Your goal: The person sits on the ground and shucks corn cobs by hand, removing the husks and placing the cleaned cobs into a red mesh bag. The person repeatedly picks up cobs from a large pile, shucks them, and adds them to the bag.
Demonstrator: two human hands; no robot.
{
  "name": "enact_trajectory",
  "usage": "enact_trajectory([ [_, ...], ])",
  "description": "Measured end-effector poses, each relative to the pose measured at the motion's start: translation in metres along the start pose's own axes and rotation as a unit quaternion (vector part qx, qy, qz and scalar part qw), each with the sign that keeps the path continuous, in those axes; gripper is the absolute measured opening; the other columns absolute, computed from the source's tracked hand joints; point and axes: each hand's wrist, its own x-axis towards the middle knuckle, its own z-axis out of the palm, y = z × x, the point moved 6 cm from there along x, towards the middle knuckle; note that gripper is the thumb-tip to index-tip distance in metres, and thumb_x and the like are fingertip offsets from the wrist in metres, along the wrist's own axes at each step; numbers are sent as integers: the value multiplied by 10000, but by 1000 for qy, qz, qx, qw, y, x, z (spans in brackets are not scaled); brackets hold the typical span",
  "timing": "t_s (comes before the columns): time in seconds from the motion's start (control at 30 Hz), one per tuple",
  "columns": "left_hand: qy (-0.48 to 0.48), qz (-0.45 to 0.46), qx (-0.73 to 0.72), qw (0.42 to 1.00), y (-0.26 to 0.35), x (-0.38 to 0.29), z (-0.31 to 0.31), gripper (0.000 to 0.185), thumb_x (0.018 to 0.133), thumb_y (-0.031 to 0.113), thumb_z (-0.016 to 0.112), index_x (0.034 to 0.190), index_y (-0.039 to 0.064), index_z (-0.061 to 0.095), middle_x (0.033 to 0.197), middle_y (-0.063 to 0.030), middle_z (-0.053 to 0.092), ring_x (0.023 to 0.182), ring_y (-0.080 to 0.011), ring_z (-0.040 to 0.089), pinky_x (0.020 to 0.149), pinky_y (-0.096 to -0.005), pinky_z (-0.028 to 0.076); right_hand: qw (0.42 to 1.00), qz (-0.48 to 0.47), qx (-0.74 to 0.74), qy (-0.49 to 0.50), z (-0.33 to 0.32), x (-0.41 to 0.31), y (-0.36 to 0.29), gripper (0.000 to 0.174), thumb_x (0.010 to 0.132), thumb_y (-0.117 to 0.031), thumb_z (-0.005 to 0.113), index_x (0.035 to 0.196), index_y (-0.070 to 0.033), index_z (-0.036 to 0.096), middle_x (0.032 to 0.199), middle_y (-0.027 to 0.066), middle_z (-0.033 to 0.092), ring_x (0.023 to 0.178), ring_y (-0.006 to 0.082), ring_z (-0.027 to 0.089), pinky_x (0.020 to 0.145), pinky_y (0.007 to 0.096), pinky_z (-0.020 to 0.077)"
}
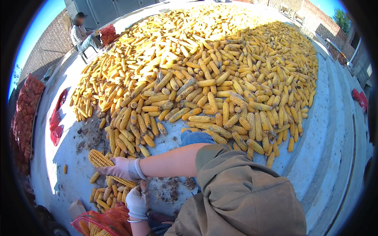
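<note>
My right hand (122,168), in a pale, soiled glove, grips yellow corn on the cob (99,159). Corn shows on both sides of the palm; whether it is one long ear or two I cannot tell. Just below it, my left hand (137,200) wears a white glove, thumb raised and fingers curled, close to the lower end of the corn. What lies inside that curl is hidden. Under both hands is a small heap of ears (107,196). A red mesh bag (119,216) holding ears sits beside my left wrist.
A large pile of husked ears (206,73) spreads over the concrete ahead. A seated person (82,34) works at its far left beside a filled red bag (108,34). Stacked red sacks (26,118) line the left side; an empty-looking red bag (56,121) lies nearby. Steps (327,118) run along the right.
</note>
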Motion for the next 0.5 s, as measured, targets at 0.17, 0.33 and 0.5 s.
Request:
enact_trajectory([
  [0.17,239,72,226,941,-32,-2,-44,682,848,227,704,1434,79,386,1361,-184,511,1182,-298,535,975,-373,433,978,-20,-201,59,-18,-5,-15,881,930,-713,310,1374,43,390,1230,185,614,1102,200,609,988,268,442],
  [0.33,244,31,-653,716,-66,11,-87,570,998,477,444,1335,24,522,1278,-109,589,1171,-218,551,1003,-369,422,986,-25,-61,-150,21,-19,12,828,904,-749,319,1205,-24,582,973,149,679,822,240,678,744,318,543],
  [0.5,195,83,-733,646,-13,6,-86,391,1003,384,474,1081,27,616,1012,-95,656,964,-189,610,893,-365,487,952,185,106,-220,54,-19,59,787,864,-782,377,1031,-53,619,804,131,661,568,247,650,479,347,532],
])
